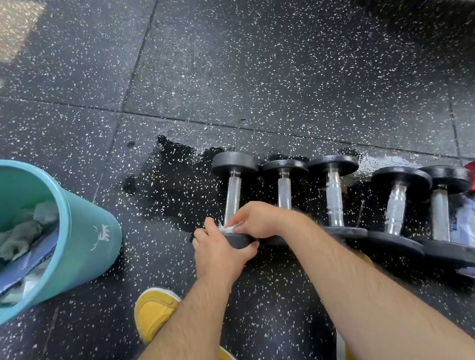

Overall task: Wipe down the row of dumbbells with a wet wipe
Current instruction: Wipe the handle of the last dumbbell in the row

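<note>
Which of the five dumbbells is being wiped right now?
The leftmost dumbbell, the one nearest the bin. It alone has hands on it: the left hand grips its near head and the right hand holds a wipe against it.

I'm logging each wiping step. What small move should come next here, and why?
Probably slide the wet wipe up the leftmost dumbbell's handle: the right hand holds it at the near end while the left hand steadies the near head.

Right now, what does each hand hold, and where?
The left hand grips the leftmost black-headed steel-handled dumbbell by its near head; the right hand holds a crumpled white wet wipe against it.
</note>
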`<state>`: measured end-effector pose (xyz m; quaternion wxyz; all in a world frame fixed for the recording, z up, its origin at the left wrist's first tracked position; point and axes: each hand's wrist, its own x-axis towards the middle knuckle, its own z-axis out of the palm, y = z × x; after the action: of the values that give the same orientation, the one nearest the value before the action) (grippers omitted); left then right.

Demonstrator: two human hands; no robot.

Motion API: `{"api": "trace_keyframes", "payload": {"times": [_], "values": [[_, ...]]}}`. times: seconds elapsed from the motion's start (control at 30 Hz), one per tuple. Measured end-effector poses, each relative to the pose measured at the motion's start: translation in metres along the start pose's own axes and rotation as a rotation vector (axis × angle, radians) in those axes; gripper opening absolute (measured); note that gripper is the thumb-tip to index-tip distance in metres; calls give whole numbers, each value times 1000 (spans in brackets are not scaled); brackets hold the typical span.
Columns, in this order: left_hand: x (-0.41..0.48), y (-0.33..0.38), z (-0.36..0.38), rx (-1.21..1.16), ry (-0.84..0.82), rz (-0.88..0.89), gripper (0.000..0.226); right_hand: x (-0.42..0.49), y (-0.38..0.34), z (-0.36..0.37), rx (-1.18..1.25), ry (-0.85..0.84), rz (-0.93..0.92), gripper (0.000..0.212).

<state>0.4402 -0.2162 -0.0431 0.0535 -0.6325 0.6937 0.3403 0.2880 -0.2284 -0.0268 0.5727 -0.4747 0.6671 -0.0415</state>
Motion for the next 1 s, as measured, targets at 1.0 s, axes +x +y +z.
{"api": "trace_keyframes", "payload": {"times": [1.0], "values": [[-3, 4, -4, -15, -12, -17, 116, 35, -17, 4, 667, 1043, 158, 19]]}}
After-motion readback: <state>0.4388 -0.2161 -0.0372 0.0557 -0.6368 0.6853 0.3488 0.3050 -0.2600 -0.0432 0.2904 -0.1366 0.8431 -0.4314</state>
